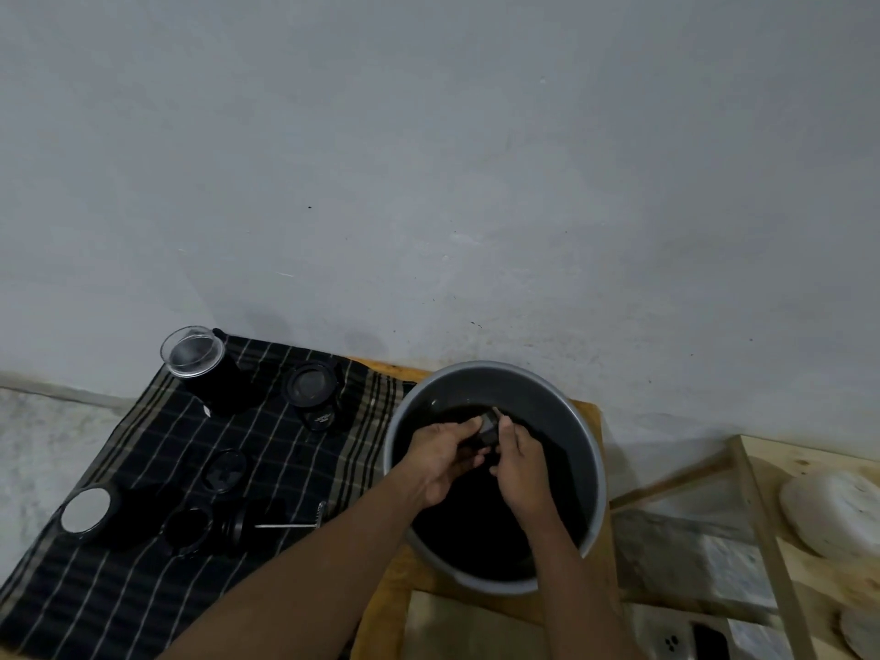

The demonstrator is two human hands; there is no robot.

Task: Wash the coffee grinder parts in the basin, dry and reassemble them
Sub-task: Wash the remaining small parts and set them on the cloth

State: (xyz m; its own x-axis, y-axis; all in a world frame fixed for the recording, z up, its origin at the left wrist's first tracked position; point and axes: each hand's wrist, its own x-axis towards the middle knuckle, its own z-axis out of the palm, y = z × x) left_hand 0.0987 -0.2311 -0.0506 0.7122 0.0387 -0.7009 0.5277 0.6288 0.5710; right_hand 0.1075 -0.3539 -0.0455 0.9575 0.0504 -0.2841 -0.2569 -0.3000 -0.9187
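A grey basin (593,450) holds dark water at the right of the wooden table. Over the water my left hand (440,462) and my right hand (521,464) both grip a small dark grinder part (488,428) between their fingers. Other grinder parts lie on a black striped cloth (143,588) to the left: a clear-topped body (193,359), a round black part (312,385), a flat ring (224,469), a white-faced lid (85,512), a black cup (188,528) and a crank handle (290,525).
The wall rises right behind the table. A wooden frame (757,507) stands to the right with pale round objects (838,512) on a board. The table's bare wooden edge (395,593) shows in front of the basin.
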